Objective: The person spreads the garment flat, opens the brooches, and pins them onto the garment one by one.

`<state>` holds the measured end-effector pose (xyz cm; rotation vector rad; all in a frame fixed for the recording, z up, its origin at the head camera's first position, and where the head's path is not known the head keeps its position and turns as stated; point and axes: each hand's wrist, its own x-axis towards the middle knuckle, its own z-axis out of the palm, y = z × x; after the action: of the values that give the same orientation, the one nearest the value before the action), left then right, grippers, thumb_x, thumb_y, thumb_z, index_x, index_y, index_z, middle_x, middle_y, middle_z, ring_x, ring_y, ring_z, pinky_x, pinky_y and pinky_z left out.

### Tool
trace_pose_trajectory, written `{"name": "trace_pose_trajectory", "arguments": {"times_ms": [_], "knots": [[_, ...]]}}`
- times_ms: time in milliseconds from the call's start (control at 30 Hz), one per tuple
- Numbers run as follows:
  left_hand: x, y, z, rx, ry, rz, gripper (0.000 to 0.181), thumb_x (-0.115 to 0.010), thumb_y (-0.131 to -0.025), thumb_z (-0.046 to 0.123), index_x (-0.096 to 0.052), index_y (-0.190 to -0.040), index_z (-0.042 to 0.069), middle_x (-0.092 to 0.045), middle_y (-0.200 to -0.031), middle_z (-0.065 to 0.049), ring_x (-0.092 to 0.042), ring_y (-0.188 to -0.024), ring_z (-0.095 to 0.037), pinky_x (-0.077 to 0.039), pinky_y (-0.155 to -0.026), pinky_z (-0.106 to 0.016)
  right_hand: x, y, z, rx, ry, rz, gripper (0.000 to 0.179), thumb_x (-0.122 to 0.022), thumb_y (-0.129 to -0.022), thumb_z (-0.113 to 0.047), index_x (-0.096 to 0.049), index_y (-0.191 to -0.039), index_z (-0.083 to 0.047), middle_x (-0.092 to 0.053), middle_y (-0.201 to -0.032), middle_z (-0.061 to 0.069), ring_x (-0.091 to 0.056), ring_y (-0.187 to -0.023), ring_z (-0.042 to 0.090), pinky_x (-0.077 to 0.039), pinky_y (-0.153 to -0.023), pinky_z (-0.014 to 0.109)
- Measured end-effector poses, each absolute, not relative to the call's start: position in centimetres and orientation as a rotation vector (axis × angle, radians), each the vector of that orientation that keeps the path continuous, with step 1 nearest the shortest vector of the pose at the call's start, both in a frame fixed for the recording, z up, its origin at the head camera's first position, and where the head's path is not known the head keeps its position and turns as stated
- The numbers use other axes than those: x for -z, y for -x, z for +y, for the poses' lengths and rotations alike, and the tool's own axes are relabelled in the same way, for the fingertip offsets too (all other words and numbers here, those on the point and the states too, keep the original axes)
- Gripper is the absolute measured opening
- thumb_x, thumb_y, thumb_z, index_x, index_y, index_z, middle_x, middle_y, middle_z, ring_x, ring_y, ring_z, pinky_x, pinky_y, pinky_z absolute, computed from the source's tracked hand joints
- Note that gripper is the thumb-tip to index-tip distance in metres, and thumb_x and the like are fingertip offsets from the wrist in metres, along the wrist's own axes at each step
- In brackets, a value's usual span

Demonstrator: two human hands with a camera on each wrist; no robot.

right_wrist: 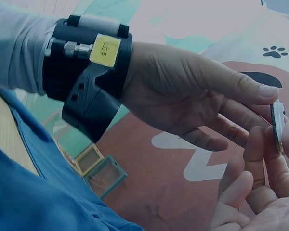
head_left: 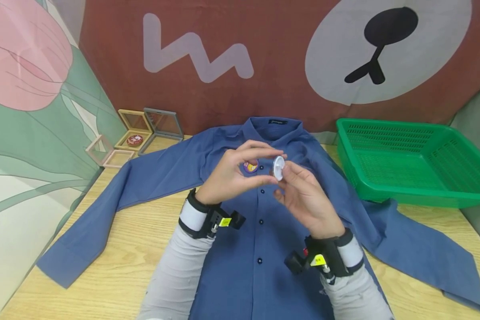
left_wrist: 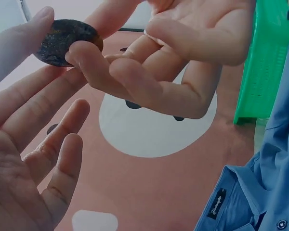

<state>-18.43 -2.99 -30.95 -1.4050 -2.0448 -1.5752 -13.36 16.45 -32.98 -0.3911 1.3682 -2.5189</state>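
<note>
A round pin badge (head_left: 278, 168) is held up over the blue shirt (head_left: 282, 280), its white back showing in the head view. My left hand (head_left: 226, 173) pinches its edge between thumb and fingers. From the right, my right hand (head_left: 306, 200) pinches the badge with thumb and fingertips. The left wrist view shows the dark side of the badge (left_wrist: 70, 41). Seen edge-on in the right wrist view, the badge (right_wrist: 276, 125) sits between both hands' fingertips. Behind my left hand, a purple round badge (head_left: 250, 166) with a cartoon picture appears over the shirt front.
Spread with its sleeves out, the buttoned shirt covers much of the wooden table (head_left: 152, 235). At the back left stand open yellow (head_left: 122, 116), grey (head_left: 178, 129) and pink (head_left: 124, 159) cases; a red round badge (head_left: 134, 141) lies in the yellow one. A green basket (head_left: 416, 195) is back right.
</note>
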Motion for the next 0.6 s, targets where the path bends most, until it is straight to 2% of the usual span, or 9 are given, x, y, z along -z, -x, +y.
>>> {"name": "trace_pose_trajectory", "arguments": {"times_ms": [100, 233, 367, 500, 600], "knots": [[31.1, 18.6, -3.0, 1.573, 1.398, -2.060, 0.048, -0.083, -0.079, 0.005, -0.068, -0.124, 0.001, -0.065, -0.119, -0.013, -0.058, -0.109, -0.017, -0.051, -0.082, -0.032, 33.0, 13.5, 16.5, 2.494, 0.367, 1.445, 0.020, -0.050, -0.105, -0.020, -0.069, -0.102, -0.018, -0.064, -0.096, -0.005, -0.060, -0.091, 0.007, -0.050, -0.073, 0.020], [31.2, 19.0, -3.3, 1.547, 1.353, -2.087, 0.048, -0.082, -0.080, 0.007, -0.067, -0.125, 0.002, -0.066, -0.118, -0.012, -0.057, -0.107, -0.017, -0.052, -0.084, -0.032, 33.2, 14.1, 16.9, 2.407, 0.313, 1.679, 0.020, -0.050, -0.105, -0.025, -0.070, -0.105, -0.021, -0.068, -0.096, -0.008, -0.061, -0.092, 0.008, -0.047, -0.076, 0.024], [31.7, 19.5, -3.6, 1.511, 1.287, -2.131, 0.048, -0.082, -0.081, 0.010, -0.067, -0.126, 0.004, -0.067, -0.119, -0.010, -0.059, -0.108, -0.016, -0.054, -0.085, -0.033, 33.7, 15.1, 17.7, 2.349, 0.208, 1.776, 0.019, -0.052, -0.104, -0.022, -0.071, -0.104, -0.021, -0.072, -0.094, -0.009, -0.063, -0.091, 0.009, -0.044, -0.078, 0.027], [32.1, 19.9, -3.9, 1.469, 1.234, -2.191, 0.047, -0.081, -0.083, 0.014, -0.067, -0.127, 0.006, -0.067, -0.122, -0.009, -0.059, -0.111, -0.016, -0.055, -0.084, -0.034, 34.0, 16.5, 18.3, 2.300, 0.128, 1.834, 0.017, -0.055, -0.103, -0.020, -0.072, -0.101, -0.021, -0.072, -0.092, -0.008, -0.063, -0.090, 0.010, -0.043, -0.079, 0.029], [32.3, 20.2, -4.2, 1.414, 1.200, -2.243, 0.046, -0.080, -0.084, 0.018, -0.066, -0.127, 0.008, -0.067, -0.123, -0.007, -0.059, -0.111, -0.016, -0.054, -0.083, -0.035, 34.0, 17.7, 18.2, 2.184, 0.108, 2.009, 0.011, -0.060, -0.100, -0.025, -0.071, -0.103, -0.022, -0.070, -0.095, -0.009, -0.062, -0.094, 0.013, -0.041, -0.082, 0.032]]}}
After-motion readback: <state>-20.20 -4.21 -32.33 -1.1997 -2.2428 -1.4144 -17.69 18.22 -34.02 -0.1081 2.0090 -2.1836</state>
